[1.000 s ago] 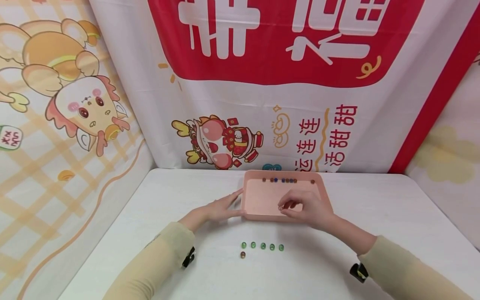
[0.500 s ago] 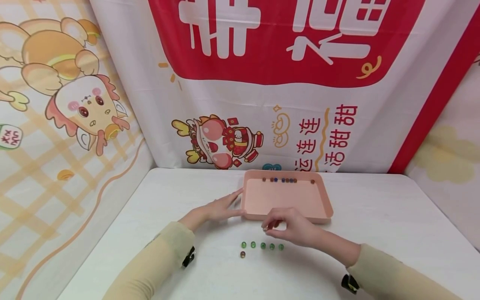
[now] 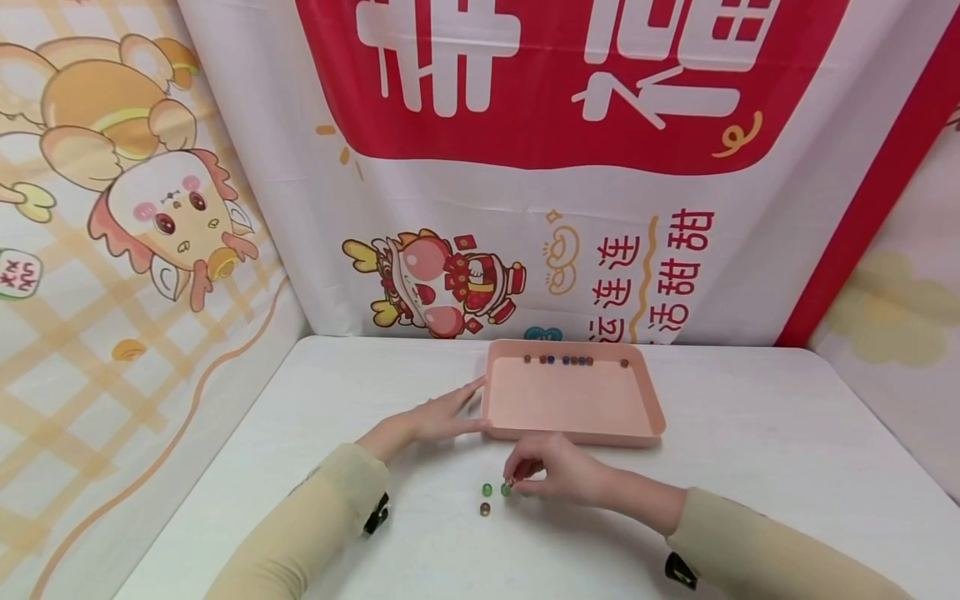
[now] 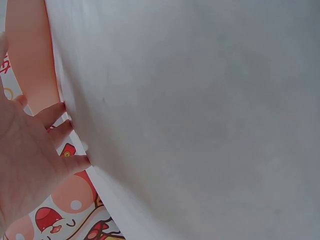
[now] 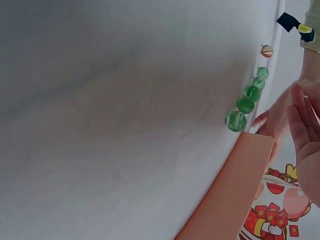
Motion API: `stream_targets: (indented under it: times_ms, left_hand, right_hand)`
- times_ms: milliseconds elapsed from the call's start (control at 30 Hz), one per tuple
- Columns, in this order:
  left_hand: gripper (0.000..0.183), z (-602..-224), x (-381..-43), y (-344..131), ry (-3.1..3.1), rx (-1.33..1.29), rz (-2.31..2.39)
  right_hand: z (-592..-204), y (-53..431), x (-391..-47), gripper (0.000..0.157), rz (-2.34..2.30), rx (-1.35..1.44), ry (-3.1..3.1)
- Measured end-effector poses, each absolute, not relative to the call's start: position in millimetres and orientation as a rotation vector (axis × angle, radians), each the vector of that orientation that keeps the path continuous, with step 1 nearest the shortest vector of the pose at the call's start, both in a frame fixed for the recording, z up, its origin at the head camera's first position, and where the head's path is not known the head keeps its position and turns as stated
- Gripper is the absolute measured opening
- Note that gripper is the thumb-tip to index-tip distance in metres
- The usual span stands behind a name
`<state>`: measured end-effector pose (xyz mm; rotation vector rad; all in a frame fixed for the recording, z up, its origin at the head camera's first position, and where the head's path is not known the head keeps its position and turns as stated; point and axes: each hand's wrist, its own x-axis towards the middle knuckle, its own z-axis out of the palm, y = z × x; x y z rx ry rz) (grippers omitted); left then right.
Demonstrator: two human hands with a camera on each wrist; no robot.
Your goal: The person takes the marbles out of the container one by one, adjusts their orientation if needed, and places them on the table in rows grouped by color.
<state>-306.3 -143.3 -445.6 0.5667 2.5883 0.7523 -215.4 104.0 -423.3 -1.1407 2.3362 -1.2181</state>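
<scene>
My left hand (image 3: 442, 418) lies at the left side of a shallow pink tray (image 3: 570, 404), straight fingers touching its wall. My right hand (image 3: 561, 472) is over the table in front of the tray. Between thumb and fingers it pinches a small marble (image 5: 305, 95), mostly hidden. Beneath it, a row of green glass marbles (image 5: 245, 104) is partly covered in the head view; the leftmost green marble (image 3: 487, 490) shows in full. A brown marble (image 3: 485, 509) sits just nearer than that one; in the right wrist view this marble (image 5: 267, 51) has an orange and white swirl.
Several brown and blue marbles (image 3: 574, 361) line the tray's far wall inside. The tray stands near the back edge of a white table (image 3: 360, 375), close to a printed cloth backdrop (image 3: 450, 192). Another printed cloth wall (image 3: 135, 250) rises at the left.
My right hand has moved from over the tray toward me and left, carrying the pinched marble, and is now above the green row. The left hand and the tray have stayed put.
</scene>
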Motion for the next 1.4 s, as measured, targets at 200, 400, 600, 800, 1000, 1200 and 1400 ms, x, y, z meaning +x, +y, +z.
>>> stream_targets:
  times_ms: [200, 400, 600, 800, 1000, 1200, 1400]
  left_hand:
    - [0.088, -443.8, -305.3, -142.6, 2.59, 0.556, 0.751]
    - [0.089, -441.7, -304.3, -142.0, 2.604, 0.551, 0.736]
    - [0.088, -440.3, -303.5, -141.7, 2.603, 0.545, 0.728]
    - [0.087, -440.8, -303.7, -141.8, 2.603, 0.546, 0.723]
    - [0.087, -442.7, -304.1, -142.2, 2.601, 0.558, 0.737]
    - [0.087, -441.9, -303.8, -141.7, 2.602, 0.55, 0.727]
    - [0.086, -444.5, -304.8, -142.6, 2.6, 0.56, 0.731]
  right_hand:
    - [-430.5, 100.6, -216.3, 0.011, -1.063, -1.215, 2.404]
    - [-435.3, 99.4, -216.2, 0.012, -0.904, -1.321, 2.481]
    - [-439.8, 97.9, -216.5, 0.013, -0.842, -1.371, 2.484]
    - [-444.6, 95.1, -216.5, 0.013, -0.72, -1.416, 2.499]
    - [-445.7, 93.9, -215.2, 0.016, -0.648, -1.443, 2.522]
    - [-446.2, 94.2, -215.7, 0.016, -0.646, -1.47, 2.524]
    - [-447.9, 93.6, -216.4, 0.016, -0.663, -1.475, 2.52]
